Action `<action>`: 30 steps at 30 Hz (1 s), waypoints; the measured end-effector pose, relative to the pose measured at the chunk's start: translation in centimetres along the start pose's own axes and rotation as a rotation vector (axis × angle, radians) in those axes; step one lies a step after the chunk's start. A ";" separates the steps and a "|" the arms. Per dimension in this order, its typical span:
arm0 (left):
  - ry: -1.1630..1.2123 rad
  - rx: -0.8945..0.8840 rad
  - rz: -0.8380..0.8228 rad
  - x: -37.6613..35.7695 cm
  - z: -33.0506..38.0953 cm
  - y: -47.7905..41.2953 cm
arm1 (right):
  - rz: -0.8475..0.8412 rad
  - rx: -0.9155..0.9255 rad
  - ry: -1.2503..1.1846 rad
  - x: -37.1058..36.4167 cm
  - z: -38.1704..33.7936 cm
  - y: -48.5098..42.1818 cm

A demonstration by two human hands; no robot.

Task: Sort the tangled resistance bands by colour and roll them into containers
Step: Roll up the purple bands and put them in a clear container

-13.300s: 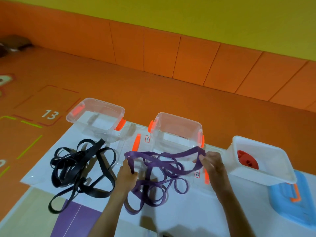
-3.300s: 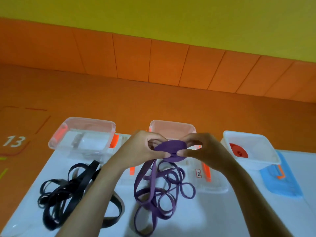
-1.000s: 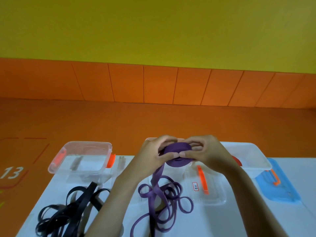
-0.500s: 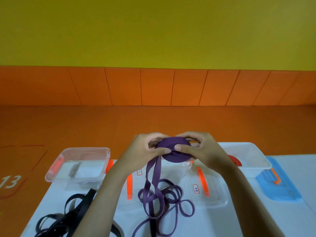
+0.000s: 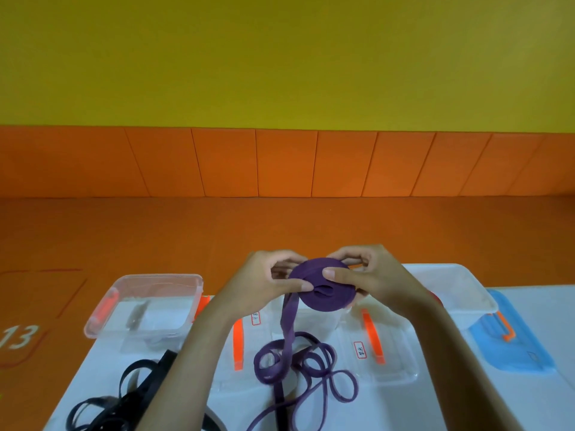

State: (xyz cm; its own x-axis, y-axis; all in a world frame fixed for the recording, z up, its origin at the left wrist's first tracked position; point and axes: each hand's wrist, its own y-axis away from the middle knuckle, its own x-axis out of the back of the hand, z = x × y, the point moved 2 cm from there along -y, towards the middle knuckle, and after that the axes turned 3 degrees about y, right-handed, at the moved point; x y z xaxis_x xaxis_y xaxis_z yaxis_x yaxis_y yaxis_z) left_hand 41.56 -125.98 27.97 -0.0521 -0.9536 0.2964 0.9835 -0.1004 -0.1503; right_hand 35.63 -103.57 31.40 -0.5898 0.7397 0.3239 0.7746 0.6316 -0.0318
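Note:
Both hands hold a purple band roll (image 5: pixel 323 287) in the air above the middle clear container (image 5: pixel 311 318), which is mostly hidden behind them. My left hand (image 5: pixel 264 284) pinches the roll's left side. My right hand (image 5: pixel 370 278) grips its right side, thumb on top. A loose purple band tail (image 5: pixel 287 325) hangs from the roll down to a purple tangle (image 5: pixel 305 368) on the white table (image 5: pixel 497 399). A black band tangle (image 5: pixel 130 393) lies at the lower left. A clear container with orange clips (image 5: pixel 146 303) stands at the left.
A white container (image 5: pixel 460 290) stands at the right, with something red showing behind my right wrist. A blue lid (image 5: pixel 516 337) lies beside it. Two clear lids with orange handles (image 5: pixel 382 353) (image 5: pixel 238 346) lie flat on the table. Orange floor and wall panels lie beyond.
The camera has tilted up over the last second. The roll has stayed between both hands and turned slightly, and the loose purple tail on the table looks a little shorter.

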 end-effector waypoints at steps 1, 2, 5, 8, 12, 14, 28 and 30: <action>-0.016 0.000 -0.021 0.0 0.1 0.0 | -0.015 -0.002 0.015 0.0 0.0 -0.1; -0.025 0.000 -0.041 0.0 0.1 0.1 | -0.027 0.004 0.045 0.0 0.0 -0.1; 0.012 0.024 -0.036 -0.6 -0.2 0.6 | -0.033 0.048 0.088 0.2 0.0 -0.1; 0.019 -0.015 0.025 -0.9 -0.5 1.0 | -0.035 0.052 0.006 0.1 0.4 0.2; 0.078 -0.030 -0.007 -0.7 -0.1 1.1 | -0.023 0.059 -0.053 -0.2 0.6 0.3; 0.094 -0.034 0.023 -0.6 0.4 0.9 | -0.009 0.083 -0.044 -0.4 0.4 0.2; 0.195 -0.094 0.159 0.6 1.7 0.3 | 0.144 0.196 -0.295 0.2 0.5 -0.8; 0.130 -0.113 0.147 1.2 1.8 0.4 | 0.053 0.148 -0.305 0.0 1.1 -0.8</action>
State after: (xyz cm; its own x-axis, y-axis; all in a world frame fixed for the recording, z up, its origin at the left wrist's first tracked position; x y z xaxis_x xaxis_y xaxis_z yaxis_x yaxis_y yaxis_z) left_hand 42.24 -126.61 29.94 0.0615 -0.9882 0.1403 0.9568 0.0184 -0.2903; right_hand 34.78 -103.83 30.37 -0.6084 0.7934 0.0210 0.7775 0.6011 -0.1849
